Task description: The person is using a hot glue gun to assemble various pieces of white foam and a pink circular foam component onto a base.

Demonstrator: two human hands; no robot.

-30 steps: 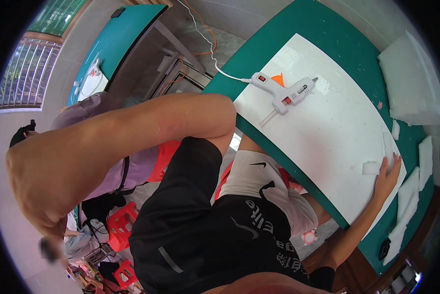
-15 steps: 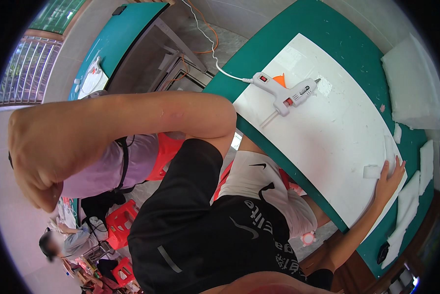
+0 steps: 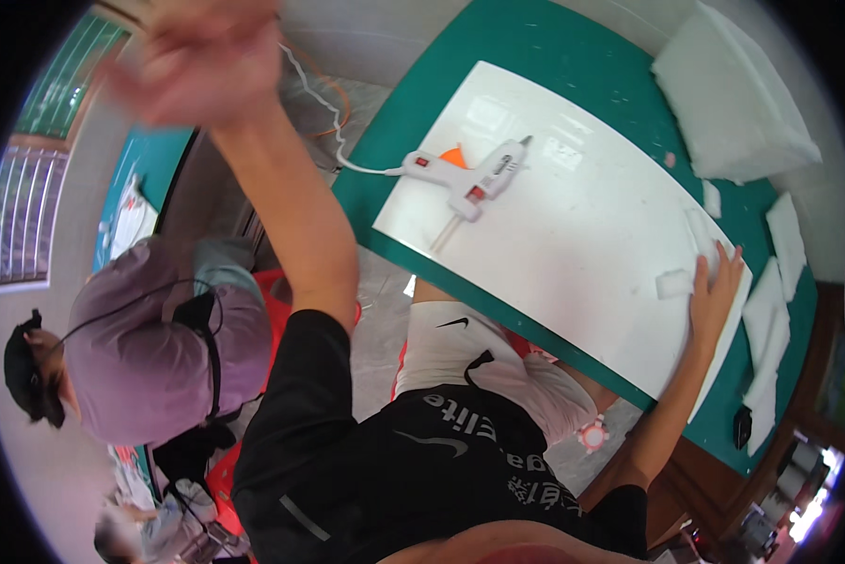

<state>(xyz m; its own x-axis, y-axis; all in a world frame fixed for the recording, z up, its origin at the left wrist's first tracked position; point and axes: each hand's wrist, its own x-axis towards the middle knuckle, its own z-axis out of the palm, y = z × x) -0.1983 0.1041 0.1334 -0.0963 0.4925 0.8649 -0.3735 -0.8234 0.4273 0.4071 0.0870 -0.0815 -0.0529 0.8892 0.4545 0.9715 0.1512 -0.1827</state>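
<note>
Looks like a craft workshop: has a corded white plastic glue gun (image 3: 483, 186) on a glossy white flat board (image 3: 573, 273), left of the right hand (image 3: 717, 285); white foam-like strips (image 3: 766, 315) just right of that hand; and, below the raised left hand (image 3: 201, 66) in view, another green-topped worktable (image 3: 164, 160) beside a seated co-worker in purple (image 3: 150, 376).

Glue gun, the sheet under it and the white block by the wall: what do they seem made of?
The glue gun looks like smooth, pale hard plastic, judging by its moulded shell. The sheet is glossy, with bright reflections: perhaps plastic or coated board. The white block looks matte and soft-edged, possibly foam or wadding.
</note>
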